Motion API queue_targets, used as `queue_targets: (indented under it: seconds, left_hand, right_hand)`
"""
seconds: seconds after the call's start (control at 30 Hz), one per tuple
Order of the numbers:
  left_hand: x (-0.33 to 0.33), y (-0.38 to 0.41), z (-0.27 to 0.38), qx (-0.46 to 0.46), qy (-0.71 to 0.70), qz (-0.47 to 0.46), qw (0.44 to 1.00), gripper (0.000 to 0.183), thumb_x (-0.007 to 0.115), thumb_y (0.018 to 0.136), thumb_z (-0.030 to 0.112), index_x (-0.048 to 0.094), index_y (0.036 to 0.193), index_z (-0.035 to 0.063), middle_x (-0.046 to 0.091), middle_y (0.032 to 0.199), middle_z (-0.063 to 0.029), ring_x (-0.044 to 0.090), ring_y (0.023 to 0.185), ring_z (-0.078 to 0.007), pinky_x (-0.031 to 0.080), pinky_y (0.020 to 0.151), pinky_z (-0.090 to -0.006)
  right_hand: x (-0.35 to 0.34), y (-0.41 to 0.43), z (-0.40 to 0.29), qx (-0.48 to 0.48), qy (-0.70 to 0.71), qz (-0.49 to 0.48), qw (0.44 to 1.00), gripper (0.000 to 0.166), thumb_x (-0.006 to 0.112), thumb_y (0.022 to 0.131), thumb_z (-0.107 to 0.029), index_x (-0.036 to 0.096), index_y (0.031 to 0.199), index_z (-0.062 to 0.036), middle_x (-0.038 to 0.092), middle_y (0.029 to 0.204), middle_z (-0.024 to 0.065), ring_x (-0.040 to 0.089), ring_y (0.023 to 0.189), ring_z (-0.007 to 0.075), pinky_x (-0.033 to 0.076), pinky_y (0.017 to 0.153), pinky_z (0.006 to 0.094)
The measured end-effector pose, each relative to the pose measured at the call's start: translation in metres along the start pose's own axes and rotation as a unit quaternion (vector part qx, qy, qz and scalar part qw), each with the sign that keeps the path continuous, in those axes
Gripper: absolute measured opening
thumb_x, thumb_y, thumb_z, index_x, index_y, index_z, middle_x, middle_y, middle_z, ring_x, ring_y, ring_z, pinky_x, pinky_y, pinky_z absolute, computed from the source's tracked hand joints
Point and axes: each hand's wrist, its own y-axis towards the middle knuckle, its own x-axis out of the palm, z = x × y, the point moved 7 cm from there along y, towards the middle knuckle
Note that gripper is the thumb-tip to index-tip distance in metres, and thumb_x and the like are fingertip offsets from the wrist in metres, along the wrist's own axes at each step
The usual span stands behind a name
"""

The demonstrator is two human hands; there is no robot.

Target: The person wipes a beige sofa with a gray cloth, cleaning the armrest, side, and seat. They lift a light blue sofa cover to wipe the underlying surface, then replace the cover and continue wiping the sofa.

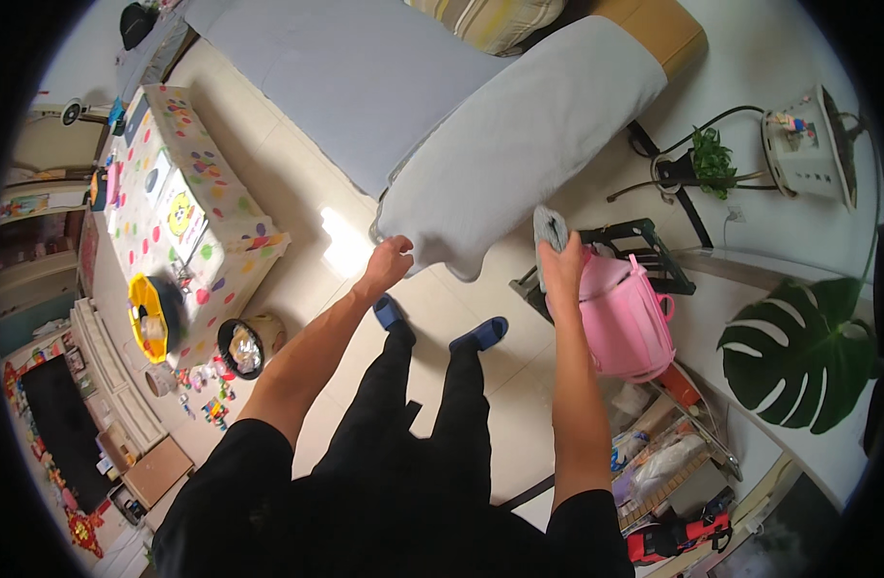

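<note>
My left hand [390, 264] is at the near corner of a smooth grey cover [514, 137] draped over the sofa's arm. Its fingers are curled beside the cover's edge, and whether they pinch the fabric cannot be made out. The cover's front edge hangs in a wavy fold above the floor. A folded grey cloth [551, 225] is gripped in my right hand [563, 264], out to the right of the sofa arm. Below that hand, a pink backpack [626, 318] rests by a dark green folding frame [630, 231].
On the left stands a table with a dotted tablecloth [232, 195]; a waste bin [243, 347] and small toys [214, 412] are beside it. A striped cushion [492, 22] lies on the grey sofa seat [340, 65]. Potted plants [713, 162] and a large leaf [788, 354] are to the right.
</note>
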Motion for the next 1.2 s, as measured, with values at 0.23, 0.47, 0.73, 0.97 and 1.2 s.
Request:
queue_targets:
  seconds: [0.23,0.47,0.73,0.97,1.2]
  left_hand:
    - [0.013,0.079,0.033,0.075,0.075,-0.050,0.993,0.024,0.063,0.075,0.019,0.054,0.094,0.0069,0.057,0.099,-0.0146,0.056,0.094,-0.0362,0.048,0.081,-0.0445]
    - [0.018,0.091,0.026,0.021,0.084,-0.138,0.987,0.035,0.067,0.073,0.025,0.054,0.102,0.0103,0.057,0.108,-0.0175,0.055,0.104,-0.0391,0.047,0.088,-0.0471]
    - [0.020,0.104,0.023,0.004,0.088,-0.171,0.981,0.034,0.069,0.072,0.025,0.055,0.099,0.0104,0.058,0.106,-0.0148,0.055,0.103,-0.0371,0.048,0.086,-0.0472]
    - [0.017,0.098,0.029,-0.031,0.078,-0.149,0.985,0.035,0.074,0.068,0.022,0.057,0.096,0.0101,0.059,0.102,-0.0129,0.056,0.101,-0.0361,0.049,0.084,-0.0476]
    - [0.016,0.096,0.031,-0.056,0.114,-0.138,0.982,0.036,0.076,0.069,0.023,0.057,0.096,0.0094,0.059,0.102,-0.0121,0.057,0.101,-0.0354,0.049,0.081,-0.0488]
  right_hand:
    - [0.116,0.037,-0.010,-0.114,-0.142,0.023,0.983,0.060,0.064,0.069,0.002,0.050,0.125,-0.0135,0.052,0.114,0.0179,0.051,0.106,0.0386,0.043,0.093,0.0443]
    - [0.146,-0.046,0.032,-0.015,-0.081,-0.128,0.988,0.042,0.057,0.070,0.000,0.061,0.110,-0.0083,0.064,0.101,0.0159,0.062,0.096,0.0332,0.047,0.089,0.0373]
    - [0.035,0.098,-0.049,-0.150,-0.081,0.052,0.984,0.048,0.057,0.068,0.005,0.060,0.113,-0.0100,0.056,0.109,0.0155,0.053,0.106,0.0334,0.042,0.095,0.0407]
    - [0.093,0.157,-0.092,-0.444,-0.329,-0.135,0.822,0.039,0.061,0.068,-0.001,0.063,0.104,-0.0156,0.054,0.102,0.0077,0.052,0.098,0.0284,0.042,0.084,0.0435]
    - [-0.049,0.366,-0.163,-0.421,-0.380,0.128,0.814,0.042,0.055,0.068,0.006,0.060,0.107,-0.0067,0.057,0.096,0.0136,0.052,0.095,0.0349,0.042,0.082,0.0456]
